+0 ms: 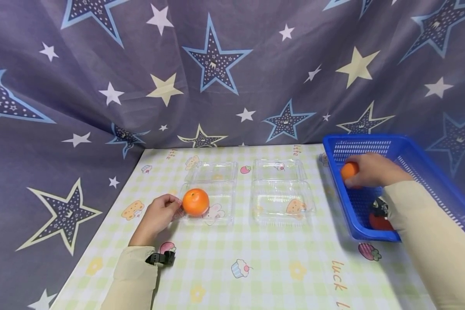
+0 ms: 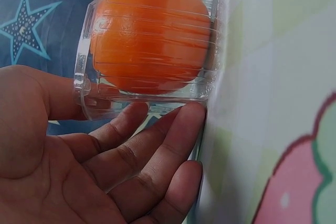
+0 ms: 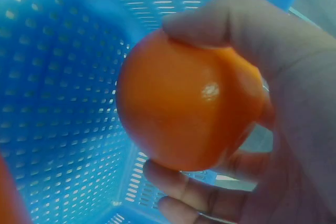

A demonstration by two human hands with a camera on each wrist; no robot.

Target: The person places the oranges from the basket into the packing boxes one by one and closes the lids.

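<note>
My left hand (image 1: 160,214) pinches the near left edge of a clear plastic clamshell box (image 2: 210,72), its thumb over the rim and its fingers against the wall. Inside that box sits an orange (image 1: 195,202), close beside the fingertips. Over in the blue plastic basket (image 1: 335,196), my right hand (image 1: 376,168) grips another orange (image 3: 184,103) between thumb and fingers, near the basket's left wall. A red-orange round thing (image 1: 379,222) lies lower in the basket, partly hidden by the right wrist.
A second clear clamshell box (image 1: 283,202) stands lid-open between the first box and the basket. Both rest on a checked tablecloth (image 1: 271,254) with printed pictures. A dark star-patterned curtain (image 1: 224,107) hangs behind the table and down its left side.
</note>
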